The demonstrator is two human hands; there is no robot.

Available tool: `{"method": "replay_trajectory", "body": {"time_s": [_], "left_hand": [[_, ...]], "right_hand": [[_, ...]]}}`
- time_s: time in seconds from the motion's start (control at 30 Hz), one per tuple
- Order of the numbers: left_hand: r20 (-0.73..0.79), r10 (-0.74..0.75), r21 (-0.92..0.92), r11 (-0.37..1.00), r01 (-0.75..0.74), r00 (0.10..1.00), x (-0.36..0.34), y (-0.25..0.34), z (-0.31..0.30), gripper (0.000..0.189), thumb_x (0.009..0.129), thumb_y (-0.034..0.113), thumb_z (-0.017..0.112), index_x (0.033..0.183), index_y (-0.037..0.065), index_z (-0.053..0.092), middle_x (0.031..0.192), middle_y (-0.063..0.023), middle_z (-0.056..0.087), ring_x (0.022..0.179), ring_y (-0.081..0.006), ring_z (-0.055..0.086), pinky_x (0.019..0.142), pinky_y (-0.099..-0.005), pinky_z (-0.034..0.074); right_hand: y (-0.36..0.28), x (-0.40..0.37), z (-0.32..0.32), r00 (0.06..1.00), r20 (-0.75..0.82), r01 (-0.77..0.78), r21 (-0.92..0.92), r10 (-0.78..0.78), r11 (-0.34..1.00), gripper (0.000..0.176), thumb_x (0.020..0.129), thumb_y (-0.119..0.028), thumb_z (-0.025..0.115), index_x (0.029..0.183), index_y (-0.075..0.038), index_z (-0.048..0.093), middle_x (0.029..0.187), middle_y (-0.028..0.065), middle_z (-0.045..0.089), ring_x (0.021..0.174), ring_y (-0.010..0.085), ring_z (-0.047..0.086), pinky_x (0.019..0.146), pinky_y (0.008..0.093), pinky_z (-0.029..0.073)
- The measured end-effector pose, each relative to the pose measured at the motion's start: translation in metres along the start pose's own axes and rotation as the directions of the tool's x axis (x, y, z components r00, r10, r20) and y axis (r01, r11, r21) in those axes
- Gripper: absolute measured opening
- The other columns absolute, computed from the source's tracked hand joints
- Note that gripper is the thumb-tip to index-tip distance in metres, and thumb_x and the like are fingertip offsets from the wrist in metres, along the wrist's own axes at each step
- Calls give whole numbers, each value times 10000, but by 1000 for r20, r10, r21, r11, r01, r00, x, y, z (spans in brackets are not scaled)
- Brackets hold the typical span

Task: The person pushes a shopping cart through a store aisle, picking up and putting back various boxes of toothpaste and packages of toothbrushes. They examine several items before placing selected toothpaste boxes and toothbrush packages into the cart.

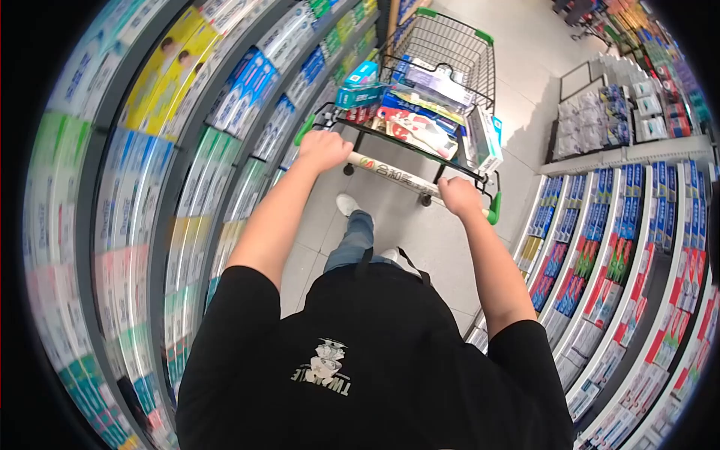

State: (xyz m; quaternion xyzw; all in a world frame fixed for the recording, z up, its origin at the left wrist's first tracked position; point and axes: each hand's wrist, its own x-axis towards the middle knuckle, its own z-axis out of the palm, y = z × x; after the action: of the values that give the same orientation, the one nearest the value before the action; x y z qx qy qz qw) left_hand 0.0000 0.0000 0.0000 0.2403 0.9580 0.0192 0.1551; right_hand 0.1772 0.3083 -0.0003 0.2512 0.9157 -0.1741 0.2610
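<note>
Aisle: stocked shelves left (150,187) and shelves right (630,247), both full of boxed goods; pale tiled floor (517,82) between them. Shopping cart (450,45), a wire basket with green trim, stands mid-aisle just beyond the person, loaded with packs. Its handle (394,171) is at the near end. Left hand (324,148) is closed around the handle's left part; right hand (459,196) is closed around its right part. Teal box (360,86) lies at the cart's left edge.
</note>
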Motion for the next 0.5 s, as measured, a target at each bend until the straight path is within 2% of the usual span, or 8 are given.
{"method": "replay_trajectory", "body": {"time_s": [0.07, 0.1, 0.27, 0.33, 0.43, 0.5], "left_hand": [[1, 14, -5, 1000, -14, 1000, -3, -3, -14, 510, 913, 450, 479, 858, 64, 808, 908, -204, 771, 912, -386, 750, 848, -498, 577], [42, 18, -70, 997, -15, 999, -40, 32, 16, 514, 915, 449, 476, 857, 59, 805, 911, -201, 772, 912, -386, 750, 847, -499, 577], [83, -70, -8, 997, 71, 994, -59, 14, 15, 535, 933, 453, 461, 908, 43, 804, 978, -188, 780, 952, -372, 750, 856, -501, 576], [139, -40, -4, 999, 41, 990, -67, 15, 15, 547, 943, 464, 454, 951, 43, 804, 1029, -184, 780, 992, -359, 747, 868, -499, 576], [211, -49, 1, 999, 50, 976, -91, 16, 11, 568, 958, 484, 443, 1011, 48, 803, 1100, -181, 774, 1053, -343, 740, 889, -491, 576], [207, -44, 17, 999, 42, 977, -102, 13, 16, 569, 963, 486, 437, 1011, 55, 805, 1111, -173, 775, 1059, -346, 739, 892, -487, 577]], "right_hand": [[-9, 5, -4, 1000, -19, 20, 30, -19, 999, 622, 961, -469, 394, 1095, 6, 772, 1153, 288, 734, 1106, 433, 707, 1002, 511, 537], [29, -37, 4, 1000, -3, -21, -25, 21, 999, 621, 961, -468, 393, 1095, 6, 773, 1152, 288, 734, 1106, 433, 707, 1002, 511, 537], [9, -49, 20, 1000, -11, 19, -3, -19, 1000, 625, 962, -471, 391, 1097, 3, 775, 1158, 294, 731, 1117, 435, 704, 1014, 517, 529], [13, -52, 29, 1000, 10, 4, -6, -4, 1000, 631, 963, -482, 396, 1103, 5, 773, 1166, 299, 727, 1124, 442, 700, 1022, 519, 523], [22, -66, 50, 999, -38, 39, 3, -39, 999, 635, 964, -490, 402, 1084, 7, 779, 1143, 303, 731, 1113, 452, 701, 1013, 523, 524], [20, -83, 52, 999, -18, 49, 15, -49, 999, 638, 965, -494, 410, 1056, 18, 780, 1118, 315, 729, 1100, 460, 702, 1003, 533, 523]]}}
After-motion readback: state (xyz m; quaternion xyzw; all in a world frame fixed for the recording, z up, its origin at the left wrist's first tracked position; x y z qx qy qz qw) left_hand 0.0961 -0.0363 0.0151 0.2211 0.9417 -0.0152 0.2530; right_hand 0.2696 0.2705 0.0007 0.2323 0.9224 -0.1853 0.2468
